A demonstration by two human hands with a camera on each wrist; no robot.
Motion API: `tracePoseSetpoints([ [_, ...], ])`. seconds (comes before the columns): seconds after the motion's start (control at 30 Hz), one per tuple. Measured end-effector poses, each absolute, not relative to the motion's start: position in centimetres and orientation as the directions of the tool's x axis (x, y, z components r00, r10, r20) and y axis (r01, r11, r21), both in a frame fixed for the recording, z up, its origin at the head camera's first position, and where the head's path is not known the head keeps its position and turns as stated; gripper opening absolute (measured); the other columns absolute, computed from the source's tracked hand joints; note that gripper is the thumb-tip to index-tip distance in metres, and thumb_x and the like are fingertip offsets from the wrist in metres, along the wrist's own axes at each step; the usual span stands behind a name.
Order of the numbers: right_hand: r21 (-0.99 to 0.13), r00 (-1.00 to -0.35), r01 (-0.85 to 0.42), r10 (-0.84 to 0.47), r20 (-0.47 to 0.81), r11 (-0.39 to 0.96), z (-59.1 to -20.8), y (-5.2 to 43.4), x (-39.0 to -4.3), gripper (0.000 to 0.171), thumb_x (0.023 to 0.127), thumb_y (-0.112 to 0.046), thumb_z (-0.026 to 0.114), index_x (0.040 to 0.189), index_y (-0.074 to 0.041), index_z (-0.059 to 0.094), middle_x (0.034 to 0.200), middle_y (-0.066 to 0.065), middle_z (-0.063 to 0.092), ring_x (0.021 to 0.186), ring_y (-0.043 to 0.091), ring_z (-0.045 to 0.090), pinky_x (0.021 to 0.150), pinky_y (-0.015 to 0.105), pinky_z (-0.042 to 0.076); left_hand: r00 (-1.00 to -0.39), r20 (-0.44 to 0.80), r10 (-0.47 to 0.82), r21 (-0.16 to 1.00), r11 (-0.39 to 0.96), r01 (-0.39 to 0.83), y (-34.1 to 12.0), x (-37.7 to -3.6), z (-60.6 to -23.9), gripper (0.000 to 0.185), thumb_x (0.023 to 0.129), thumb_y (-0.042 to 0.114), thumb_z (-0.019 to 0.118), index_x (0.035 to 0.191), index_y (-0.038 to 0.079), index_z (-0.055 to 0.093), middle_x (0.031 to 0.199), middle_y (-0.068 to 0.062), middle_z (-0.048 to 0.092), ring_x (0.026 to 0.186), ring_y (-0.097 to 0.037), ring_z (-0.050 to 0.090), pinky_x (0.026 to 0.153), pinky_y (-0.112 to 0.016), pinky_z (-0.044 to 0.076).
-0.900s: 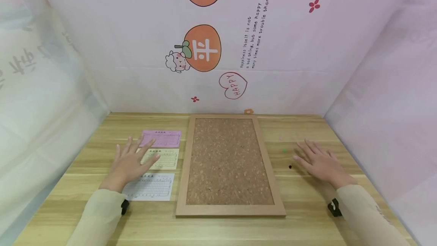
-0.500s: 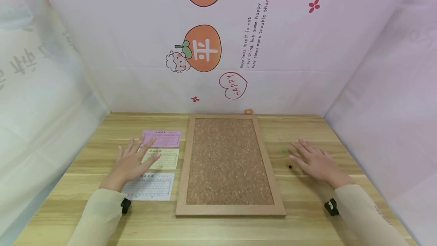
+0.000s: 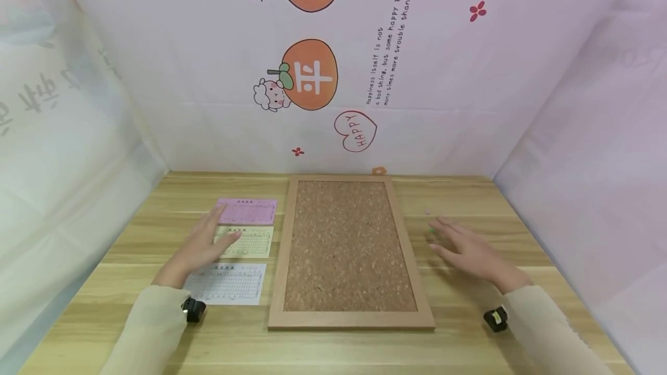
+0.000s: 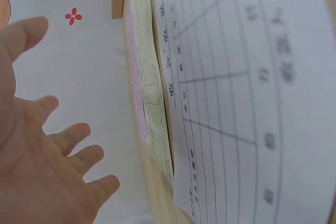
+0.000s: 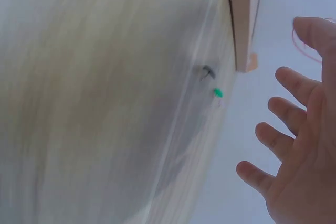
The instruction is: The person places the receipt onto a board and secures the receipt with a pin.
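Paper slips [image 3: 234,283] look super light, probably crease easily, so grab an edge.
Left hand [image 3: 197,252] and right hand [image 3: 471,253] both spread, empty; green pin [image 5: 218,92] seems stiff, pinch its head.

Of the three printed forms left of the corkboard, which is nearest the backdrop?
The pink form, at the column's far end; the yellow form is in the middle, the white form at the near end.

Dark pin [image 5: 209,71] (blurred, right-wrist view): hidden by right hand [image 3: 465,252] in head view. White slip [image 4: 226,98]: cropped, left-wrist view.
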State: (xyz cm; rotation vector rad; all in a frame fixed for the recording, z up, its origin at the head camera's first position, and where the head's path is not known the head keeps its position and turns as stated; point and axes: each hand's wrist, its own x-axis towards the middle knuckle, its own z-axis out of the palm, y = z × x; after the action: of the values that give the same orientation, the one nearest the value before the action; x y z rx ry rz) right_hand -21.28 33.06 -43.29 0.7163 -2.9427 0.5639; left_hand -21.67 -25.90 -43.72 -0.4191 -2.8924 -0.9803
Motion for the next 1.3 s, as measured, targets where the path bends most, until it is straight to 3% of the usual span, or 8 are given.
tracePoseSetpoints([
  [0.23,-0.331,-0.819,-0.574,-0.528,0.226,0.749,-43.3,31.4,-21.1,0.055,0.099,-0.024,0.064,0.146,0.0,0.048,0.15,0.028,0.04,0.133,0.05,0.04,0.104,0.067,0.032,-0.964,0.142,0.227,0.67,0.695,0.262,-26.1,-22.6,-43.7,0.083,0.102,0.029,0.057,0.157,-0.007,0.006,0.161,-0.031,0.006,0.145,-0.054,0.009,0.112,-0.067,0.011],
  [0.43,-0.325,-0.796,-0.605,-0.56,0.229,0.727,-43.6,30.5,-21.0,0.053,0.1,-0.022,0.063,0.145,0.001,0.048,0.149,0.027,0.042,0.133,0.048,0.042,0.106,0.064,0.033,-0.973,0.118,0.196,0.691,0.688,0.222,-26.2,-23.4,-43.9,0.081,0.103,0.026,0.056,0.157,-0.007,0.005,0.16,-0.033,0.009,0.145,-0.053,0.009,0.113,-0.066,0.01],
  [0.7,-0.376,-0.814,-0.566,-0.569,0.117,0.733,-44.0,29.2,-20.7,0.059,0.099,-0.03,0.064,0.148,-0.003,0.047,0.153,0.026,0.037,0.136,0.05,0.037,0.106,0.066,0.031,-0.984,0.076,0.163,0.746,0.645,0.165,-26.3,-24.6,-43.5,0.078,0.105,0.025,0.052,0.156,-0.009,0.005,0.157,-0.037,0.013,0.143,-0.056,0.011,0.113,-0.067,0.01],
  [1.0,-0.432,-0.811,-0.544,-0.583,0.05,0.719,-44.2,28.3,-20.7,0.057,0.101,-0.025,0.06,0.151,-0.004,0.043,0.157,0.024,0.031,0.141,0.047,0.031,0.107,0.064,0.03,-0.993,-0.019,0.113,0.81,0.585,0.051,-26.7,-25.3,-42.9,0.084,0.104,0.037,0.051,0.159,-0.001,0.0,0.161,-0.032,0.006,0.146,-0.052,0.006,0.112,-0.068,0.007],
  [1.3,-0.429,-0.815,-0.505,-0.578,-0.05,0.749,-43.8,28.2,-21.0,0.06,0.103,-0.03,0.057,0.154,-0.004,0.037,0.16,0.023,0.024,0.142,0.048,0.026,0.108,0.064,0.029,-0.994,-0.052,0.097,0.837,0.547,0.01,-26.8,-26.3,-42.4,0.082,0.103,0.028,0.054,0.158,-0.002,0.002,0.16,-0.034,0.007,0.145,-0.054,0.007,0.111,-0.07,0.009],
])
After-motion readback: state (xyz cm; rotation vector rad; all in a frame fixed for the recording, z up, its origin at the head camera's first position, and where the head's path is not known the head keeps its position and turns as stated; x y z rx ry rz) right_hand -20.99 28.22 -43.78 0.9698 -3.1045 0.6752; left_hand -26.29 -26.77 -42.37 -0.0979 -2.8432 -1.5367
